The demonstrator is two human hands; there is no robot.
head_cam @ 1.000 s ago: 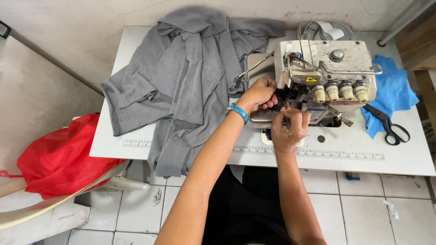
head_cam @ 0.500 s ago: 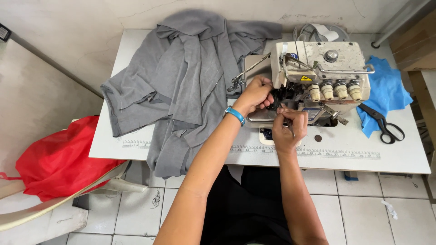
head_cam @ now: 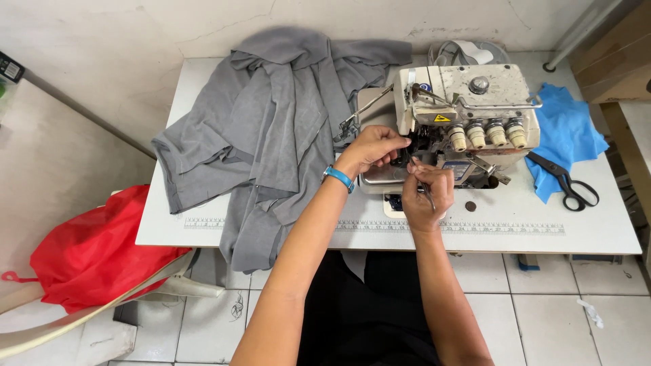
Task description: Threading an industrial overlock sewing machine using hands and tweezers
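A cream overlock sewing machine (head_cam: 468,108) stands on the white table (head_cam: 515,217). My left hand (head_cam: 371,148), with a blue wristband, reaches into the needle area at the machine's front left, fingers pinched together; any thread there is too fine to see. My right hand (head_cam: 427,193) is just below it, closed on thin metal tweezers (head_cam: 419,177) that point up toward the needle area. A pile of grey fabric (head_cam: 271,129) lies on the table to the left of my hands.
A blue cloth (head_cam: 566,132) and black scissors (head_cam: 566,181) lie right of the machine. A red bag (head_cam: 88,254) sits on the floor at the left beside a white chair edge (head_cam: 81,322). Cardboard boxes (head_cam: 610,61) stand at the far right.
My hands stay at the needle area. The right hand with the tweezers has shifted slightly, while the view moved a little.
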